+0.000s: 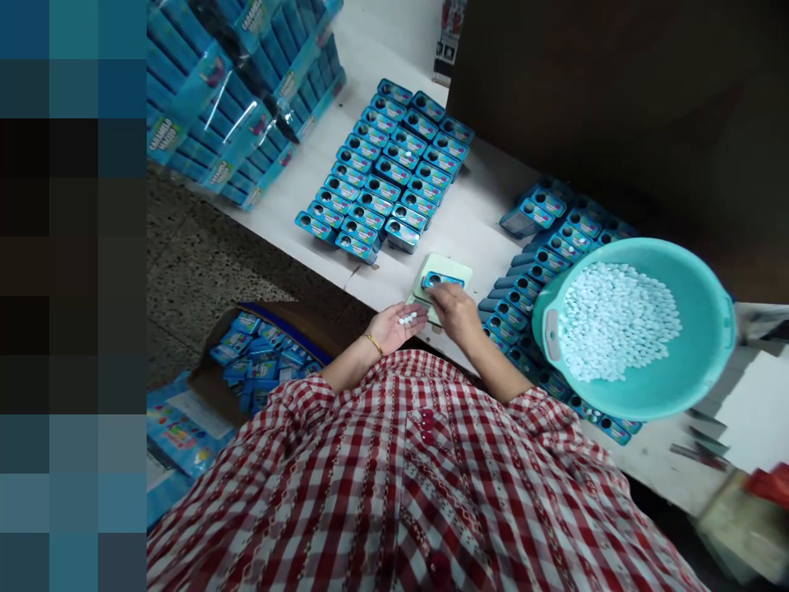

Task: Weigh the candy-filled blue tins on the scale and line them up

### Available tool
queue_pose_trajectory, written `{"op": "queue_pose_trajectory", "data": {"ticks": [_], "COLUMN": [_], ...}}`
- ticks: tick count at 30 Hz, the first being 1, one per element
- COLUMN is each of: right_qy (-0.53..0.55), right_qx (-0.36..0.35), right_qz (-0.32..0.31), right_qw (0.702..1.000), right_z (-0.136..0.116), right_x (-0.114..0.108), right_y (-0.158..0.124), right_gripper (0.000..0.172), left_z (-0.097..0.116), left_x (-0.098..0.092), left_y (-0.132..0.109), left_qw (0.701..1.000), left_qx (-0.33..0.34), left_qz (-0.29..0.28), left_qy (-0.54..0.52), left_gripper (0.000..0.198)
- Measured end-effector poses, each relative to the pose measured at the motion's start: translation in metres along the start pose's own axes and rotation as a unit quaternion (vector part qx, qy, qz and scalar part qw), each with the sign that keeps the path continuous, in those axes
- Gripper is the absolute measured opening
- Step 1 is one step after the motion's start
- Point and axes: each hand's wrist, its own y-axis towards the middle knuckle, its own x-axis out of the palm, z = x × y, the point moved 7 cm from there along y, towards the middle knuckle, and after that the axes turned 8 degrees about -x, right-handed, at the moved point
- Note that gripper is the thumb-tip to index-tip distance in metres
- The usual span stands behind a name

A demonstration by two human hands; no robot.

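My left hand [398, 325] lies palm up with a gold bangle on the wrist, cradling a few small white mints [407, 318]. My right hand [454, 316] is bunched at the near edge of an open blue tin [442, 281], which rests on a pale green board [447, 275]. Whether its fingers pinch anything is hidden. To the right, a teal plastic basin [708, 329] is heaped with white mints [616, 321]. Rows of open blue tins [382, 173] stand just beyond my hands, and a further group [555, 238] lies partly under the basin.
The white table [456, 210] has a dark panel [616, 115] behind it. Shrink-wrapped blue packs [240, 90] are stacked at the far left. A cardboard box of blue tins [259, 362] sits low on the left, above a speckled floor [203, 263].
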Motion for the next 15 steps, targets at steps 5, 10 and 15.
{"op": "queue_pose_trajectory", "data": {"ticks": [5, 10, 15], "right_qy": [-0.012, 0.035, 0.015], "right_qx": [-0.083, -0.141, -0.13], "right_qz": [-0.117, -0.158, -0.122], "right_qw": [0.99, 0.977, 0.984], "right_z": [-0.054, -0.065, -0.056], "right_x": [0.042, 0.063, 0.058], "right_y": [-0.022, -0.028, -0.025], "right_gripper": [0.034, 0.029, 0.023], "left_z": [-0.01, -0.019, -0.01], "left_x": [-0.006, -0.022, -0.017], "left_y": [-0.005, -0.017, -0.025], "left_qw": [0.999, 0.999, 0.999], "left_qx": [-0.021, -0.032, 0.012], "left_qz": [-0.018, 0.019, 0.022], "left_qy": [-0.016, -0.021, -0.023], "left_gripper": [0.047, 0.049, 0.046]}}
